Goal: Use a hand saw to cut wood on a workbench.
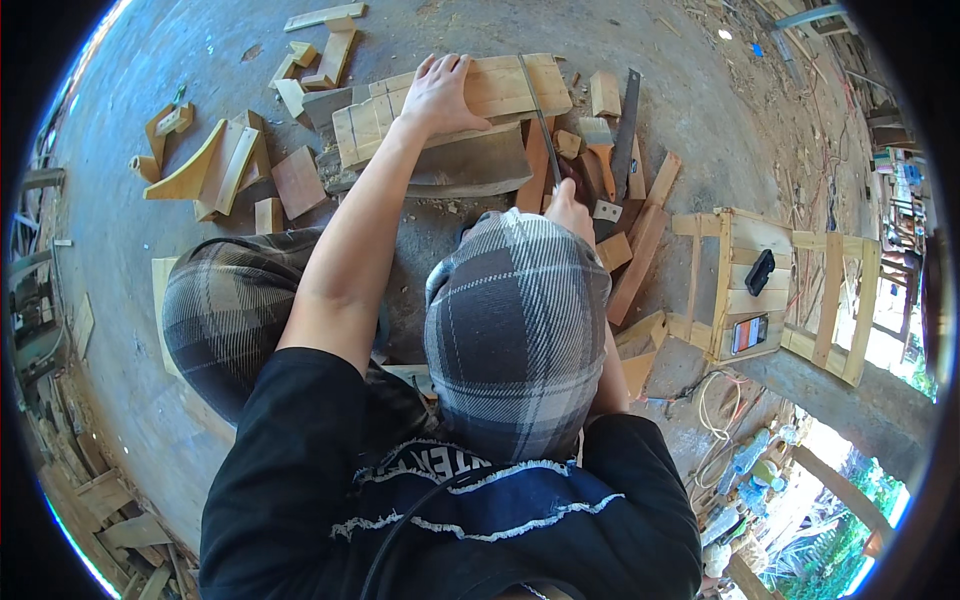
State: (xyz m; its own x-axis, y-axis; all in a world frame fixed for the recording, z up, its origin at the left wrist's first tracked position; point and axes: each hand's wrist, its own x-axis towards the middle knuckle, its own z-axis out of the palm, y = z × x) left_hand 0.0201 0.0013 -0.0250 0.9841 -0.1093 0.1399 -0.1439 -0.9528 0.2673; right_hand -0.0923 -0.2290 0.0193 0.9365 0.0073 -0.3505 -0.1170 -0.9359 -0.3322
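My left hand (440, 98) is clamped over a pale wooden board (510, 88), fingers at its far edge and thumb spread towards the near edge. Pencil-like lines mark the board's left part. Beneath it is a greyish curved block of wood (480, 170). My right hand (570, 208) is closed at the near end of a handsaw (540, 115), whose thin blade shows edge-on and lies across the board's right part. My covered knee hides part of that hand and the saw's handle.
Right of the board lie a second handsaw (628, 120), a paintbrush (598, 148) and reddish wood offcuts (640, 262). Curved and angled wooden pieces (195, 170) lie left. A slatted wooden frame (755, 235) at right carries a phone (750, 334) and a black object (762, 272).
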